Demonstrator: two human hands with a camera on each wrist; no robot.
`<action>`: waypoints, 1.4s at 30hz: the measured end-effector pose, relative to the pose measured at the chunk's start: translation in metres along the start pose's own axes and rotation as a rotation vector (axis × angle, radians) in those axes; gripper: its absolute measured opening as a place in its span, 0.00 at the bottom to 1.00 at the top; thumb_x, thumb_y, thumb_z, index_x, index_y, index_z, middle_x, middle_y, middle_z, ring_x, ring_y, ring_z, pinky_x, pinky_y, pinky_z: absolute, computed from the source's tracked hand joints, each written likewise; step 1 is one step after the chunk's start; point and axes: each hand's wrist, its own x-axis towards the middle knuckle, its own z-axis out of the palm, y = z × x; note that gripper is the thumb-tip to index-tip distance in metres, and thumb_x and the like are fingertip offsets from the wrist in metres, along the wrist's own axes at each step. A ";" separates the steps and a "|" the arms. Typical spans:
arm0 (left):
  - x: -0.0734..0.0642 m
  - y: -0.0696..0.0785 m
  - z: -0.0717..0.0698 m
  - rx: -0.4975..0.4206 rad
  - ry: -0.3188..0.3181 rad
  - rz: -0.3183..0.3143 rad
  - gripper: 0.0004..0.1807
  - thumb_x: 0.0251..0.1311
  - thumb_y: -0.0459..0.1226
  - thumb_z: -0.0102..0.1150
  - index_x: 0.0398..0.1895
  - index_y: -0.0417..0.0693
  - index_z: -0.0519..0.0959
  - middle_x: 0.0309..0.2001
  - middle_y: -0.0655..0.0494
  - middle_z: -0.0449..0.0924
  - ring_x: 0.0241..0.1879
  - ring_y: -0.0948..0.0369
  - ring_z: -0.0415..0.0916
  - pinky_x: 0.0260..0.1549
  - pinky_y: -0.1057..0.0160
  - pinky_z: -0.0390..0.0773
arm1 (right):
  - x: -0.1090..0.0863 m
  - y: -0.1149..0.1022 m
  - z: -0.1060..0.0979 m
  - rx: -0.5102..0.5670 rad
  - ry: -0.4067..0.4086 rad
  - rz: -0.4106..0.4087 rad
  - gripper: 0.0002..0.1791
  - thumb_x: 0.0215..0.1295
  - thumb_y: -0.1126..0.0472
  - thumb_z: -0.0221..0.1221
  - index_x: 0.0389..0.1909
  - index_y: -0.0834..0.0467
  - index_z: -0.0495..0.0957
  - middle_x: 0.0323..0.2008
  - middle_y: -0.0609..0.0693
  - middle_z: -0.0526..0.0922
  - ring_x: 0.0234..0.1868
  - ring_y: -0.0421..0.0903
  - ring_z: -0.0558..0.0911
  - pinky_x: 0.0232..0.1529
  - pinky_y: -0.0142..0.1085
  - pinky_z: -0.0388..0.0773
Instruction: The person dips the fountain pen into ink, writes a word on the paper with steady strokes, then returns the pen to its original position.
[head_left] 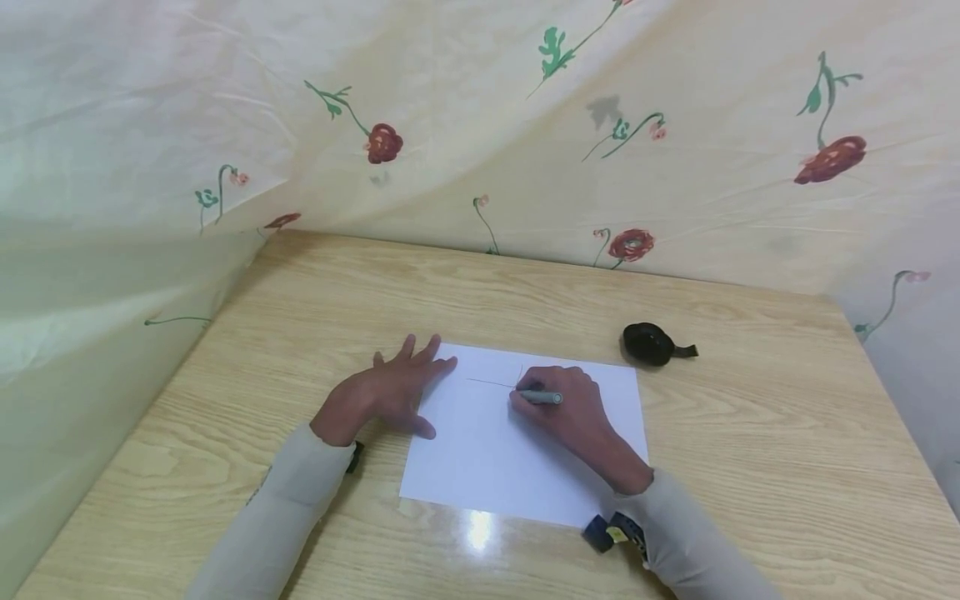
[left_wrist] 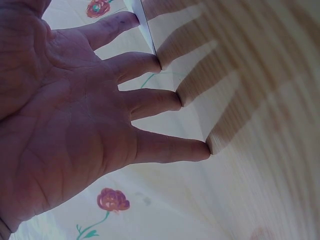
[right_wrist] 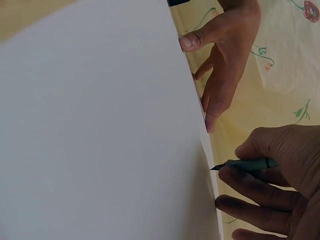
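A sheet of white paper (head_left: 480, 467) lies on the wooden table, with a long thin line (head_left: 489, 382) and a short one crossing it near its upper middle. My right hand (head_left: 566, 406) pinches a grey-green pen (head_left: 542, 397) between thumb and fingers, its dark tip at the paper beside the lines. In the right wrist view the pen (right_wrist: 250, 165) points left. At the paper's left edge, my left hand (head_left: 393, 389) is spread with straight fingers. Its fingertips (left_wrist: 202, 149) touch down on the table and the sheet's edge in the left wrist view.
Beyond the paper's upper right corner sits a small black pan-shaped object (head_left: 648, 344) with a short handle. A flower-patterned cloth (head_left: 465, 117) hangs behind the table (head_left: 765, 417) and along its sides. Dark wrist devices (head_left: 618, 533) show at the sleeves.
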 end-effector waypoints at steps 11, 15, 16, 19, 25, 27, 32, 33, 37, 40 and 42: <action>0.000 0.002 -0.002 -0.001 -0.004 -0.009 0.59 0.51 0.49 0.76 0.81 0.53 0.49 0.80 0.44 0.28 0.76 0.38 0.22 0.62 0.23 0.37 | -0.001 -0.005 -0.001 -0.004 -0.022 -0.012 0.03 0.54 0.61 0.67 0.24 0.51 0.86 0.19 0.39 0.83 0.19 0.35 0.73 0.21 0.33 0.72; 0.000 0.003 -0.002 -0.002 -0.001 -0.014 0.58 0.50 0.49 0.76 0.81 0.53 0.50 0.80 0.45 0.29 0.76 0.38 0.23 0.62 0.23 0.38 | -0.001 -0.005 0.000 -0.012 -0.031 -0.017 0.03 0.54 0.61 0.67 0.23 0.51 0.86 0.19 0.39 0.82 0.19 0.35 0.73 0.21 0.33 0.72; 0.000 0.003 -0.002 -0.002 -0.001 -0.015 0.58 0.50 0.49 0.76 0.81 0.53 0.50 0.80 0.45 0.29 0.76 0.38 0.23 0.62 0.23 0.38 | -0.001 -0.005 0.000 -0.014 -0.035 -0.016 0.03 0.54 0.61 0.67 0.24 0.51 0.86 0.19 0.39 0.82 0.19 0.35 0.73 0.21 0.33 0.73; 0.000 0.003 -0.002 -0.001 -0.004 -0.010 0.58 0.50 0.49 0.76 0.81 0.53 0.50 0.80 0.44 0.29 0.76 0.38 0.23 0.62 0.23 0.38 | -0.002 -0.007 -0.002 -0.017 -0.042 -0.013 0.03 0.55 0.61 0.67 0.24 0.51 0.86 0.20 0.40 0.83 0.19 0.35 0.74 0.21 0.33 0.73; 0.000 0.004 -0.003 0.001 -0.012 -0.006 0.58 0.51 0.49 0.76 0.81 0.53 0.49 0.80 0.44 0.29 0.76 0.38 0.23 0.62 0.23 0.38 | -0.004 -0.012 -0.003 -0.007 -0.050 -0.016 0.03 0.55 0.61 0.66 0.24 0.50 0.86 0.20 0.39 0.83 0.19 0.35 0.75 0.21 0.34 0.74; -0.001 0.004 -0.004 0.000 -0.013 -0.005 0.58 0.51 0.49 0.76 0.81 0.53 0.49 0.80 0.44 0.29 0.76 0.38 0.23 0.62 0.23 0.38 | -0.004 -0.013 -0.003 -0.008 -0.049 -0.022 0.03 0.54 0.61 0.66 0.23 0.50 0.86 0.19 0.39 0.83 0.20 0.35 0.75 0.21 0.34 0.74; -0.002 0.005 -0.007 -0.004 -0.015 -0.010 0.58 0.51 0.49 0.76 0.81 0.53 0.49 0.80 0.44 0.29 0.76 0.38 0.23 0.63 0.24 0.38 | -0.004 -0.015 -0.002 -0.022 -0.042 -0.045 0.03 0.53 0.61 0.66 0.23 0.49 0.86 0.19 0.38 0.82 0.20 0.35 0.76 0.21 0.34 0.73; -0.002 0.005 -0.007 -0.006 -0.015 -0.010 0.58 0.51 0.49 0.76 0.81 0.53 0.49 0.80 0.44 0.29 0.76 0.38 0.23 0.63 0.24 0.37 | -0.004 -0.015 -0.002 -0.023 -0.041 -0.050 0.03 0.53 0.61 0.66 0.23 0.49 0.86 0.19 0.38 0.82 0.20 0.36 0.76 0.21 0.34 0.74; -0.001 0.005 -0.008 -0.008 -0.017 -0.008 0.59 0.51 0.49 0.76 0.81 0.53 0.49 0.80 0.44 0.28 0.76 0.38 0.22 0.63 0.24 0.37 | -0.004 -0.016 -0.002 -0.026 -0.037 -0.071 0.03 0.53 0.60 0.65 0.23 0.50 0.86 0.19 0.39 0.83 0.20 0.37 0.77 0.20 0.34 0.74; -0.001 0.006 -0.009 -0.004 -0.021 -0.012 0.59 0.51 0.50 0.76 0.81 0.53 0.49 0.80 0.44 0.28 0.76 0.38 0.22 0.63 0.24 0.38 | -0.005 -0.017 -0.003 -0.026 -0.043 -0.079 0.03 0.53 0.60 0.66 0.23 0.51 0.86 0.19 0.39 0.83 0.20 0.36 0.77 0.20 0.34 0.74; -0.002 0.007 -0.010 -0.002 -0.022 -0.017 0.59 0.51 0.50 0.76 0.81 0.53 0.49 0.80 0.44 0.28 0.76 0.38 0.23 0.63 0.24 0.38 | -0.005 -0.018 -0.003 -0.023 -0.049 -0.082 0.02 0.53 0.60 0.66 0.23 0.51 0.86 0.20 0.39 0.83 0.20 0.37 0.77 0.21 0.34 0.75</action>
